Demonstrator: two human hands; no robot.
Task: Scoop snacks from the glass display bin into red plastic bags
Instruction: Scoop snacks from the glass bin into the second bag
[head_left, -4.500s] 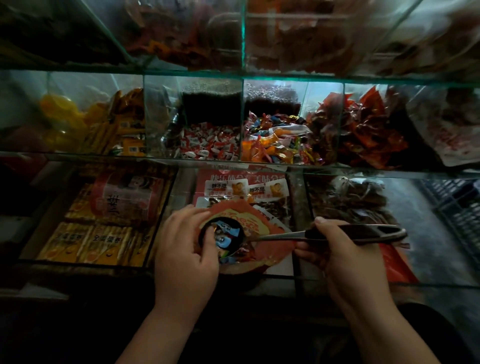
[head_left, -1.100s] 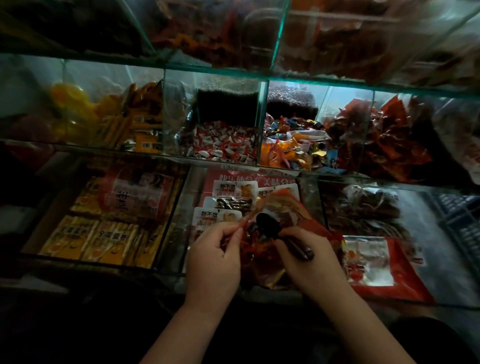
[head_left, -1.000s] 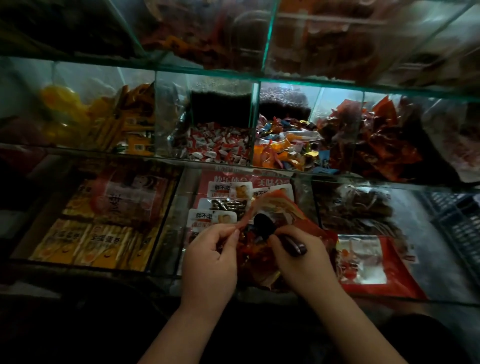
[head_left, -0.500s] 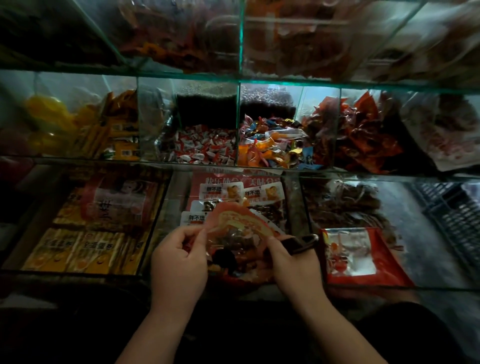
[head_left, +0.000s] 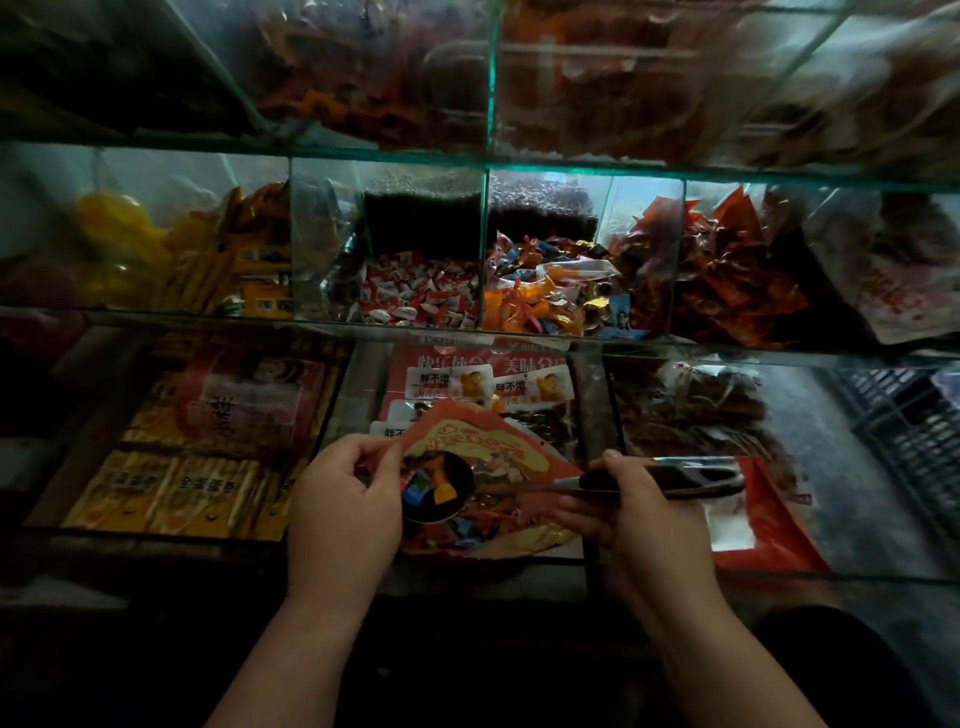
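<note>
Loaded scoop (head_left: 434, 488) returned level to the red bag (head_left: 467, 441) mouth: another pour due; left hand (head_left: 343, 512) pinched its rim, right hand (head_left: 634, 514) kept its grip wrapped round the handle.

The round metal scoop (head_left: 435, 492) sits in the mouth of the crinkled red plastic bag (head_left: 483, 447), between the left hand (head_left: 343, 512) and the right hand (head_left: 623, 512). A second flat red plastic bag (head_left: 769, 540) lies just right of the right hand. Behind both hands stands the clear glass display bin (head_left: 644, 208) holding mixed wrapped sweets (head_left: 545, 296). Flat yellow foil packets (head_left: 171, 488) lie left of the left hand.
</note>
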